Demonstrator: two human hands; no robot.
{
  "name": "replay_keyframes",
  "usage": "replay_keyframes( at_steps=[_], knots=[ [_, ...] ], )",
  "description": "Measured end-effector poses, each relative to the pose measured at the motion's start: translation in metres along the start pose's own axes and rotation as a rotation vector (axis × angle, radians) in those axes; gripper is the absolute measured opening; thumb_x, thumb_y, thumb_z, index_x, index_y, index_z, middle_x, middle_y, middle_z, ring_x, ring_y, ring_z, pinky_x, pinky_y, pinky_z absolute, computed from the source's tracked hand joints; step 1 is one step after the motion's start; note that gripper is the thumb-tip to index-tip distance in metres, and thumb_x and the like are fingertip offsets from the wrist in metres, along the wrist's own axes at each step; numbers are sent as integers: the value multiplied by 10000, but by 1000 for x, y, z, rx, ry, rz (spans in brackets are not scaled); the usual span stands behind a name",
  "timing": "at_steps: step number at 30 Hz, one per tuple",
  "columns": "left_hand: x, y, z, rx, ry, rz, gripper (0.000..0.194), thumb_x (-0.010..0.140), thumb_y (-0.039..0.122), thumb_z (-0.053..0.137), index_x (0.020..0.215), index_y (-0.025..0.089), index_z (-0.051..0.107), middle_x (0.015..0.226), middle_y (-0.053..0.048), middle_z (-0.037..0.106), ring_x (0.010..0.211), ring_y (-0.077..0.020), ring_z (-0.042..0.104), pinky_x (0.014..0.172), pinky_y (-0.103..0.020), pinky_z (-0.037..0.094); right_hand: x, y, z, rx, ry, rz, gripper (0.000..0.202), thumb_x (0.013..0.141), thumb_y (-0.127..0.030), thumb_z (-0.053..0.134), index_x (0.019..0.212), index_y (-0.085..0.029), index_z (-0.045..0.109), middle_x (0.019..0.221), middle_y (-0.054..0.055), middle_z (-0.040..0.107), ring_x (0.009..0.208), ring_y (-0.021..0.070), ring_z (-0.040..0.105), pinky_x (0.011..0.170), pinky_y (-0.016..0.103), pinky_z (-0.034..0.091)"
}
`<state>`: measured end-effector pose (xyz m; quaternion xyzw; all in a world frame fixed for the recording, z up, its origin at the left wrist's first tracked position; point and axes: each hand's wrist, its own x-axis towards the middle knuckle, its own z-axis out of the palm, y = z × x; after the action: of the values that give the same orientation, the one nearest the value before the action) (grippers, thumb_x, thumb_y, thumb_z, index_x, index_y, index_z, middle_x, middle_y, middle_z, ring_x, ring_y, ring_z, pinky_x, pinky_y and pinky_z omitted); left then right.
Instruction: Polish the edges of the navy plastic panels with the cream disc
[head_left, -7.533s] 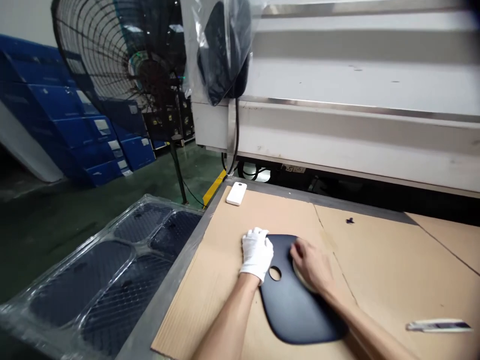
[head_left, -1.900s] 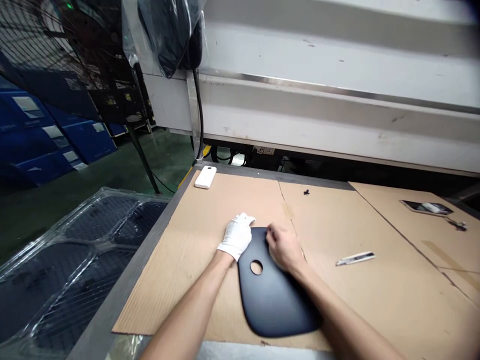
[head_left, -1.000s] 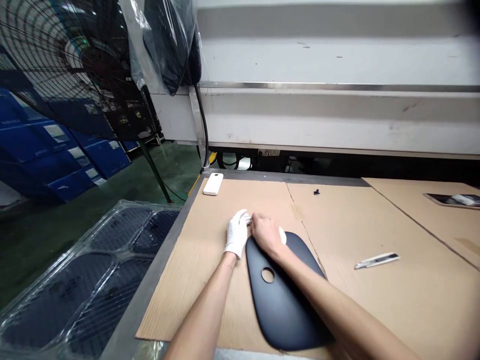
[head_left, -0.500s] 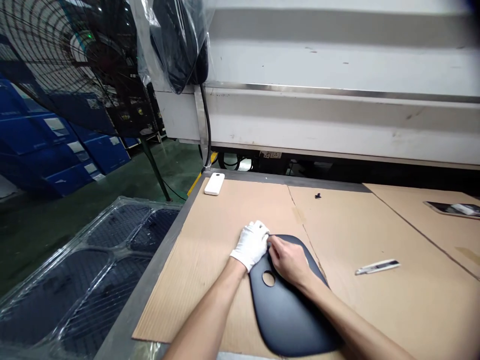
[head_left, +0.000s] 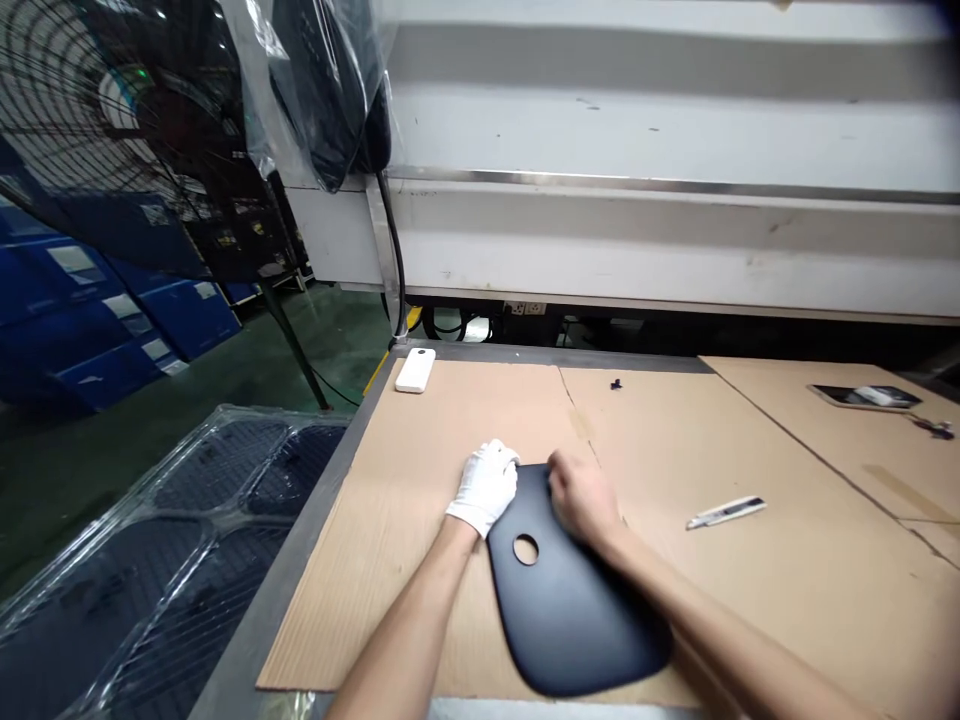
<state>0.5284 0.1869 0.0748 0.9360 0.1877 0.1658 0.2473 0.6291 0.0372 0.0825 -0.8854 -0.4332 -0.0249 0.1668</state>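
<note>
As the right hand (head_left: 585, 497) shifts: from close beside the left hand (head_left: 486, 482) half a second ago to twelve o'clock on the panel (head_left: 577, 620); a gap now parts the two.
Edge work: seems to run along the far edge, not at one corner only.
Left hand: white-gloved, fingers bent at the panel's eleven-o'clock corner; gripping or merely pressing, cannot tell.
Right hand: bare, fingers curled, slightly blurred; contents, if any, hidden.
Panel: dark, matte with soft sheen; rounded corners, broader toward six o'clock; lies on the cardboard (head_left: 420, 430), partly behind the right forearm.
Hole (head_left: 526, 549): one, round, at ten o'clock from the panel's middle; cardboard shows through.
Cutter (head_left: 726, 513): two o'clock from the panel, apart.
White case (head_left: 415, 370): eleven o'clock, well apart.
</note>
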Motion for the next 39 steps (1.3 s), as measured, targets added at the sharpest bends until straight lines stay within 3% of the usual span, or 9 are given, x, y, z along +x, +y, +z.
replay_keyframes(
  at_steps=[6, 10, 14, 18, 23, 27, 31, 35, 39],
  knots=[
    [-1, -2, 1, -13, 15, 3, 295, 935, 185, 424, 960, 215, 717, 1013, -81, 690, 968, -217, 628, 933, -357, 480, -7, -1, -2, -30, 19, 85, 258, 965, -192, 369, 969, -192, 627, 844, 73, 706, 666, 174, 579, 613, 284, 288],
    [-1, -4, 2, -29, 10, 3, 290, 932, 176, 429, 942, 204, 718, 1009, -71, 702, 946, -204, 635, 911, -337, 490, -16, -2, 1, -14, -66, -184, 206, 946, -202, 414, 926, -214, 619, 838, 45, 692, 690, 165, 579, 615, 277, 286],
    [-2, -6, 4, -38, 21, 4, 287, 940, 184, 434, 983, 212, 716, 1042, -56, 703, 977, -189, 629, 926, -316, 482, -18, 2, 2, -30, 17, 57, 235, 952, -184, 380, 933, -194, 614, 796, 65, 697, 636, 172, 568, 601, 283, 280],
    [-1, -6, 4, -44, 23, -9, 279, 927, 167, 446, 935, 207, 722, 993, -51, 711, 919, -189, 638, 880, -318, 496, -20, 2, 0, -12, -15, -152, 180, 944, -201, 423, 918, -213, 601, 825, 49, 704, 672, 171, 596, 607, 282, 277],
    [0, -6, 4, -55, 31, -8, 286, 936, 169, 444, 972, 213, 724, 1023, -41, 714, 960, -178, 637, 920, -302, 484, -23, 6, -2, -36, 43, 76, 210, 949, -187, 379, 921, -201, 587, 749, 61, 683, 595, 172, 556, 580, 281, 264],
    [0, -8, 5, -60, 29, -9, 270, 925, 168, 457, 949, 211, 723, 999, -35, 717, 939, -175, 640, 905, -296, 490, -32, 11, -1, 33, -19, -202, 186, 931, -218, 413, 844, -219, 577, 750, 39, 667, 629, 160, 557, 602, 270, 288],
    [1, -9, 6, -68, 32, 1, 291, 934, 178, 440, 985, 214, 724, 1030, -39, 709, 970, -172, 634, 940, -296, 482, -38, 16, -7, 2, 75, 99, 231, 937, -218, 371, 849, -203, 585, 652, 36, 626, 543, 150, 502, 574, 269, 269],
    [1, -6, 3, -73, 23, -12, 284, 915, 170, 453, 960, 218, 729, 999, -45, 708, 936, -180, 637, 907, -307, 497, -46, 17, -10, 75, -22, -182, 215, 937, -244, 394, 817, -217, 572, 723, 39, 654, 621, 160, 562, 612, 269, 301],
    [-2, -2, 0, -78, 16, -25, 286, 920, 182, 451, 988, 229, 725, 1020, -47, 703, 959, -179, 632, 912, -303, 500, -46, 18, -10, -25, 65, 164, 216, 932, -220, 387, 863, -205, 592, 642, 42, 631, 547, 167, 526, 573, 277, 265]
  ],
)
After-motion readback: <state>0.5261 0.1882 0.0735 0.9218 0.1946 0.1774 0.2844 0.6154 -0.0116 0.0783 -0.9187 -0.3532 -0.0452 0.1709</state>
